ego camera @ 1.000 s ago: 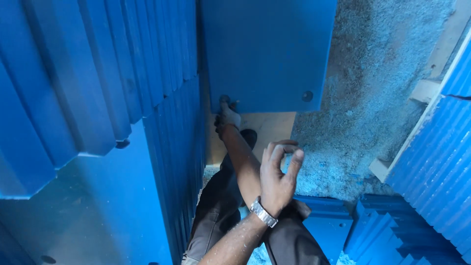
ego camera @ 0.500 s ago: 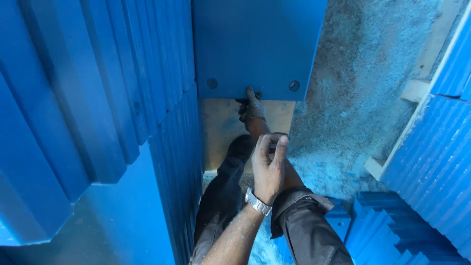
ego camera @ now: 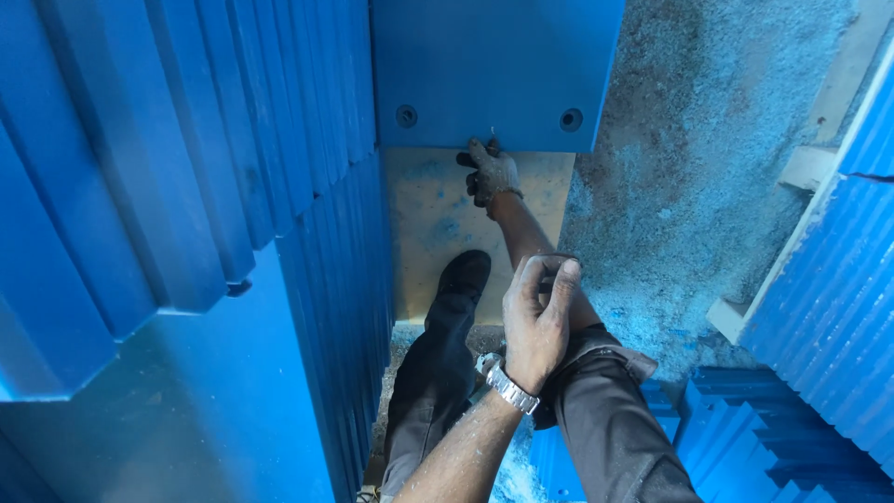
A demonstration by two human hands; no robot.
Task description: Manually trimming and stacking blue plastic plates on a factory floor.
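My right hand (ego camera: 490, 173), in a dirty work glove, reaches far forward and grips the lower edge of a flat blue panel (ego camera: 494, 65) between its two round holes. The right sleeve (ego camera: 605, 410) is dark and rolled up at the elbow. My left hand (ego camera: 538, 317), bare with a metal wristwatch, lies on my right forearm just above that rolled cuff, fingers curled around it. Below the panel is a tan board (ego camera: 433, 233) dusted with blue. My dark trouser leg and black shoe (ego camera: 463, 275) stand on it.
A tall stack of blue ribbed panels (ego camera: 186, 186) fills the left side, close to my leg. More blue ribbed pieces (ego camera: 819, 317) lie at the right and lower right. A rough floor (ego camera: 708, 168) covered in blue dust lies between, with a pale wooden strip (ego camera: 805, 168).
My left hand, open with spread fingers a second ago, has come down and closed on my right forearm. My gloved right hand has shifted right along the panel's lower edge.
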